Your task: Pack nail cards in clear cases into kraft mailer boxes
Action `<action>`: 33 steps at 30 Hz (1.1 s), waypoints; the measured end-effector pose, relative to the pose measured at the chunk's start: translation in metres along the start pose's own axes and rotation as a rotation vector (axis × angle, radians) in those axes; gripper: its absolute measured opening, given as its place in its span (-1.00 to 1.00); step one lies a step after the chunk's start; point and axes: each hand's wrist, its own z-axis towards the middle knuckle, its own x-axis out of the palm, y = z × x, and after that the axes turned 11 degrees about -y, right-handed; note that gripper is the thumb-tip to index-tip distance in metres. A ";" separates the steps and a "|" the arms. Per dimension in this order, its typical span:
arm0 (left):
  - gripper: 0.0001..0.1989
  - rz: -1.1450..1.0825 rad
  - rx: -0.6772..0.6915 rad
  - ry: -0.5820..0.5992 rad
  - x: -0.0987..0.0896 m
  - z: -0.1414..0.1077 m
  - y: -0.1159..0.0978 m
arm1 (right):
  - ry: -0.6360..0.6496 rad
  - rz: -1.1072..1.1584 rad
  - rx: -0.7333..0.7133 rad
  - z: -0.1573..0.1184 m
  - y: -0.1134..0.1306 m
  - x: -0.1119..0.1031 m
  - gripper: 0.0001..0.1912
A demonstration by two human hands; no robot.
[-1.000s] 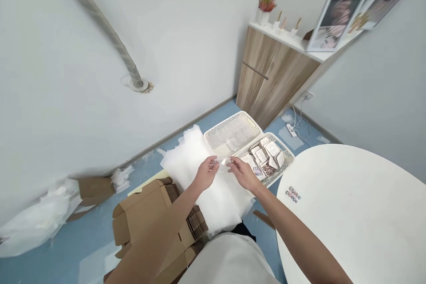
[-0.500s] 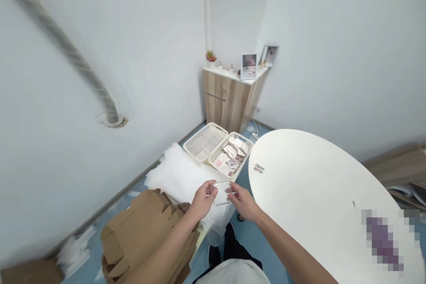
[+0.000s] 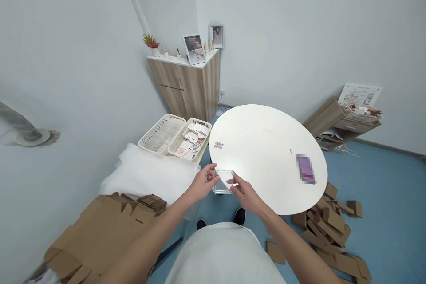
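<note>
Between my two hands is a clear plastic box (image 3: 222, 183), held level just in front of the white round table's near left edge. My left hand (image 3: 203, 182) grips its left side with thumb and fingers. On the right side, my right hand (image 3: 242, 190) pinches the box, and some fingers show through the clear plastic. Small decorated pieces in two short rows (image 3: 218, 145) lie on the white table (image 3: 259, 159), beyond the box. A purple item (image 3: 305, 169), blurred by pixels, rests at the table's right side.
Two white baskets (image 3: 143, 144), one with packets (image 3: 196, 135), stand at the left. White foam sheets (image 3: 149, 173) and flattened cardboard (image 3: 96, 226) lie nearer. Small brown boxes (image 3: 333, 219) are piled on the floor at right. A wooden cabinet (image 3: 189, 88) stands behind.
The view has swung right, bringing the whole table, the floor boxes and a shelf into sight. Both hands still hold the clear box, which now appears in front of the table edge.
</note>
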 end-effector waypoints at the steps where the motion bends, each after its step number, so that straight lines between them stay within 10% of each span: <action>1: -0.51 -0.014 -0.007 0.026 0.010 0.001 -0.004 | -0.004 0.021 0.004 -0.005 -0.004 -0.011 -0.45; 16: -0.60 -0.126 -0.023 0.195 0.142 0.065 -0.035 | -0.141 0.349 0.088 0.006 -0.059 -0.124 -0.47; 33: -0.49 -0.169 -0.175 0.459 0.149 0.111 -0.063 | -0.410 0.396 0.142 0.021 -0.036 -0.155 -0.39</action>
